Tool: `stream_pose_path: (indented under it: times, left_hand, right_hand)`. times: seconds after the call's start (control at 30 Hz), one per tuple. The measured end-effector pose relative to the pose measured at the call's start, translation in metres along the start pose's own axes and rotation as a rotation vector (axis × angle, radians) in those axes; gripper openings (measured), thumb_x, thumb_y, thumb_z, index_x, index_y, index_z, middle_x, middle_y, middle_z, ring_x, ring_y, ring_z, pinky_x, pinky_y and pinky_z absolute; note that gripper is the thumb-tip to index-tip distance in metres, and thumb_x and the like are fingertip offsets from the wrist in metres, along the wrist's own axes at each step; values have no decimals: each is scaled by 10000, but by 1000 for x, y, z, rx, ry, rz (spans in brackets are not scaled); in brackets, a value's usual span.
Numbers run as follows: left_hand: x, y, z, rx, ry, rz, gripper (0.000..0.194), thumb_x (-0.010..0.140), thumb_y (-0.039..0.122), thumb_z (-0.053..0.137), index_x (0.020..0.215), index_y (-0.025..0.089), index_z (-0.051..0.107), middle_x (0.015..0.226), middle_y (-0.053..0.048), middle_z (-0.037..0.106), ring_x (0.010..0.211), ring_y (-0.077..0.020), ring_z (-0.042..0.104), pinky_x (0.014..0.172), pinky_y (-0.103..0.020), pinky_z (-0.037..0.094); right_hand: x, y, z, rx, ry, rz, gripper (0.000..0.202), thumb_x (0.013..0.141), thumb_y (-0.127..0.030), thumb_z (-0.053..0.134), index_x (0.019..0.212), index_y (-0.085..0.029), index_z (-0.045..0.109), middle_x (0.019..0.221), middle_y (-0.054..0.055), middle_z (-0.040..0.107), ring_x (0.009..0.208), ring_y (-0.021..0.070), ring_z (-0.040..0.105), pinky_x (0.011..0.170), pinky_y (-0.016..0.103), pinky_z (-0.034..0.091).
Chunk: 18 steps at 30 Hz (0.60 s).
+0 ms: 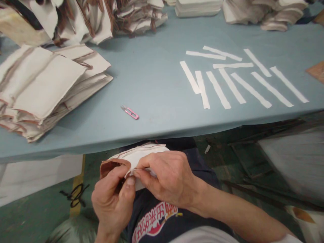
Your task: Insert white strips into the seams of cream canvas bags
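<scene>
One cream fabric piece [138, 154]: in front of the dark apron [152, 214], below the table's [157, 84] near edge; its brown-lined edge [110, 165] lies in the left grip.
Left hand [111, 196]: thumb and fingers closed on that piece.
Right hand [172, 176]: thumb and forefinger pinched narrow, just beside the left thumb; whether on the edge or something fine, I cannot tell.
Hidden: part of the piece, behind both hands.
Cut off: pale stack [198, 7], at the top.
</scene>
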<state>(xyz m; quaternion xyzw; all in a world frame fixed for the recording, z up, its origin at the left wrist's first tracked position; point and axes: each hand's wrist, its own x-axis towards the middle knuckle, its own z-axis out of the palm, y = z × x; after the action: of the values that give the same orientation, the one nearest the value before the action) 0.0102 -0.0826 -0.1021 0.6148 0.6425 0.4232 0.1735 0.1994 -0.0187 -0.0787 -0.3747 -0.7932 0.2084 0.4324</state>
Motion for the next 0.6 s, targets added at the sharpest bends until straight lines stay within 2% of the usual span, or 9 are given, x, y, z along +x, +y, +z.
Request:
stream_pose_path:
  times: [0.13, 0.23, 0.33, 0.4, 0.47, 0.53, 0.6]
  left_hand:
    - [1, 2, 8, -43, 36, 76, 139, 995, 212, 703, 928, 259, 816, 819, 32, 799, 790, -193, 751, 784, -294, 579]
    - [2, 4, 13, -50, 49, 100, 155, 995, 172, 689, 943, 252, 811, 825, 34, 797, 762, -189, 747, 759, -298, 569]
    - [4, 6, 15, -53, 63, 131, 171, 997, 150, 674, 967, 253, 807, 842, 44, 804, 748, -172, 752, 754, -279, 568]
    - [7, 9, 14, -60, 62, 160, 169, 979, 146, 681, 973, 252, 813, 830, 50, 814, 729, -164, 760, 752, -265, 577]
    - [12, 12, 13, -81, 38, 184, 171, 953, 151, 688, 963, 251, 826, 820, 52, 833, 708, -160, 773, 740, -249, 590]
    - [18, 16, 11, -122, -6, 197, 172, 924, 158, 690, 925, 252, 834, 783, 55, 836, 660, -152, 769, 691, -229, 589]
    - [23, 18, 10, -178, -54, 193, 167, 901, 164, 689, 862, 248, 828, 723, 57, 816, 588, -143, 739, 617, -214, 568]
  right_hand:
    - [2, 3, -4, 13, -88, 85, 393, 1203, -405, 504, 932, -212, 714, 721, -1, 791, 608, 132, 711, 631, 278, 452]
    - [6, 2, -9, 110, -227, 299, 292, 1112, -454, 640, 944, -225, 709, 711, -16, 749, 610, 138, 654, 634, 281, 401]
    - [14, 3, -14, 295, -360, 559, 270, 985, -452, 761, 884, -233, 641, 658, -67, 624, 565, 110, 511, 628, 271, 347]
    - [18, 7, -16, 454, -433, 697, 332, 938, -481, 793, 848, -235, 590, 665, -76, 571, 582, 104, 468, 616, 261, 328]
    - [20, 15, -16, 651, -509, 805, 453, 887, -598, 829, 829, -239, 559, 678, -74, 540, 605, 108, 449, 584, 253, 312]
    - [22, 24, -16, 856, -612, 870, 581, 797, -718, 875, 800, -240, 545, 665, -79, 498, 603, 105, 405, 546, 251, 280]
    - [23, 29, -14, 1006, -698, 884, 637, 721, -732, 929, 745, -233, 534, 642, -84, 458, 598, 96, 358, 531, 254, 254]
